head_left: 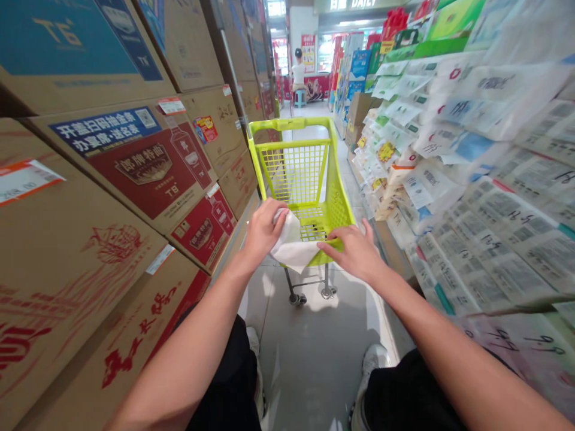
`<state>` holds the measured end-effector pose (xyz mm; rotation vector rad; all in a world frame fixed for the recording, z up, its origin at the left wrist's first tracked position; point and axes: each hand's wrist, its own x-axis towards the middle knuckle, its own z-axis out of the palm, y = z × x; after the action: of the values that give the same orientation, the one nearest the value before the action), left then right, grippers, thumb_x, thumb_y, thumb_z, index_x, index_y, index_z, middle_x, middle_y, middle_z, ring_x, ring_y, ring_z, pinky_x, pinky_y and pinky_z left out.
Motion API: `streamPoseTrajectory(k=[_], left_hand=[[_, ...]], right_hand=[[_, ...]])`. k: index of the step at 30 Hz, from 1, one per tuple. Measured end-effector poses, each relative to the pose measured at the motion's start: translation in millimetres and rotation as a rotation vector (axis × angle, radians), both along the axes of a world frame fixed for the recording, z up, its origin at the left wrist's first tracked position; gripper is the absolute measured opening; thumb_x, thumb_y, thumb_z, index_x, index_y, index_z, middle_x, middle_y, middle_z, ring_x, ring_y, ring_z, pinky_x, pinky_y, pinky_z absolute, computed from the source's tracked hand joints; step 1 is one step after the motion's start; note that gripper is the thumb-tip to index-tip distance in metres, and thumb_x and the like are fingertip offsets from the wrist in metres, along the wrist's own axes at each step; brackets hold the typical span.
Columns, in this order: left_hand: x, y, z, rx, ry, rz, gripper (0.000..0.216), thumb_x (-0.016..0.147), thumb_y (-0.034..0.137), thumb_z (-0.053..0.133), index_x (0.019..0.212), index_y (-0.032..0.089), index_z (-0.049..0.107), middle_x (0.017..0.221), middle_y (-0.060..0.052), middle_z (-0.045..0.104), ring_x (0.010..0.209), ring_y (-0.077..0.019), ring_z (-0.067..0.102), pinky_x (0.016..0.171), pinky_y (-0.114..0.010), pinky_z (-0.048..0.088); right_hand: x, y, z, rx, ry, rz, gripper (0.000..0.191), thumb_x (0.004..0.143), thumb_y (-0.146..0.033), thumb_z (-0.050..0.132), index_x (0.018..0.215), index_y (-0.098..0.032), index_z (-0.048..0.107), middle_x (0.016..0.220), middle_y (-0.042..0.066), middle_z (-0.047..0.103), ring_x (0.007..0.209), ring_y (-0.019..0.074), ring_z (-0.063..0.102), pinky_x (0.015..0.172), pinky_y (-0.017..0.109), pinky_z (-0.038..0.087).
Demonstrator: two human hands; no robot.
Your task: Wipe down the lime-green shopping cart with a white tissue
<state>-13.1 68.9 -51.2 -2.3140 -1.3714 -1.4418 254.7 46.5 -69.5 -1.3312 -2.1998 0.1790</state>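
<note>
Cartons (148, 173) stand left of the cart (338, 206), packs (476, 149) right.

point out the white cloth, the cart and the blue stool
cloth (294, 251): head view, its draped lower part
cart (336, 203): head view, basket's side wall
stool (300, 94): head view, its upper part

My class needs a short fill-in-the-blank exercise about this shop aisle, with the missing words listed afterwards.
1. The left hand holds a ____ cloth.
2. The metal legs of the cart end in ____.
3. Soft printed packs are piled on the picture's ____ side.

Missing words: white; wheels; right.
</note>
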Motion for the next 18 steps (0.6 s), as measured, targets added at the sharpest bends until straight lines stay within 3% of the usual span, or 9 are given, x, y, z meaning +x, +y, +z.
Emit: streamPoseTrajectory(k=[2,3,9,12,15,18], left_hand=[[-3,-4,1.2,0.007,-0.016,0.027,0.022,0.110,0.037,0.051,0.104,0.022,0.066,0.100,-0.006,0.071,0.097,-0.0195,0.067,0.086,-0.032,0.051],[-4,-5,1.7,0.023,-0.030,0.044,0.022,0.110,0.037,0.051,0.104,0.022,0.066,0.100,-0.006,0.071,0.096,-0.0192,0.067,0.087,-0.032,0.052],[0,-7,9.1,0.202,-0.127,0.078,0.018,0.109,0.034,0.054,0.098,0.023,0.063,0.093,-0.004,0.069,0.090,-0.0175,0.066,0.084,-0.031,0.051],[-2,-6,14.5,0.225,-0.201,0.109,0.015,0.107,0.032,0.055,0.098,0.023,0.063,0.094,-0.004,0.069,0.091,-0.0184,0.065,0.085,-0.032,0.051],[-16,-3,17.0,0.190,-0.239,0.219,0.012,0.105,0.030,0.055,0.100,0.023,0.063,0.097,-0.004,0.069,0.094,-0.0195,0.065,0.089,-0.034,0.050],[-38,1,13.7,0.010,-0.135,0.398,0.011,0.101,0.030,0.056,0.100,0.023,0.065,0.101,-0.005,0.071,0.097,-0.0229,0.066,0.089,-0.036,0.051]], right_hand=[[-20,-11,-4.6,0.042,-0.037,-0.026,0.047,0.102,-0.067,0.056,0.102,-0.024,0.077,0.104,0.009,0.081,0.112,0.0335,0.069,0.125,0.067,0.012],[-29,-14,-6.6,0.046,-0.036,-0.033,0.046,0.102,-0.066,0.056,0.102,-0.025,0.078,0.104,0.009,0.081,0.111,0.0333,0.070,0.126,0.067,0.010],[-63,-14,-10.8,0.006,0.040,0.054,0.037,0.111,-0.042,0.048,0.098,-0.029,0.080,0.102,0.005,0.082,0.100,0.0273,0.073,0.124,0.058,0.019],[-71,-9,-9.3,0.011,0.181,0.050,0.036,0.112,-0.040,0.044,0.103,-0.027,0.077,0.107,0.005,0.082,0.102,0.0258,0.072,0.122,0.053,0.026],[-69,2,-5.7,0.079,0.331,-0.013,0.040,0.111,-0.045,0.039,0.101,-0.024,0.070,0.099,0.008,0.079,0.095,0.0248,0.070,0.102,0.042,0.044],[-58,16,-3.1,0.102,0.388,-0.082,0.037,0.109,-0.047,0.040,0.092,-0.024,0.063,0.078,0.003,0.069,0.070,0.0201,0.061,0.074,0.033,0.045]])
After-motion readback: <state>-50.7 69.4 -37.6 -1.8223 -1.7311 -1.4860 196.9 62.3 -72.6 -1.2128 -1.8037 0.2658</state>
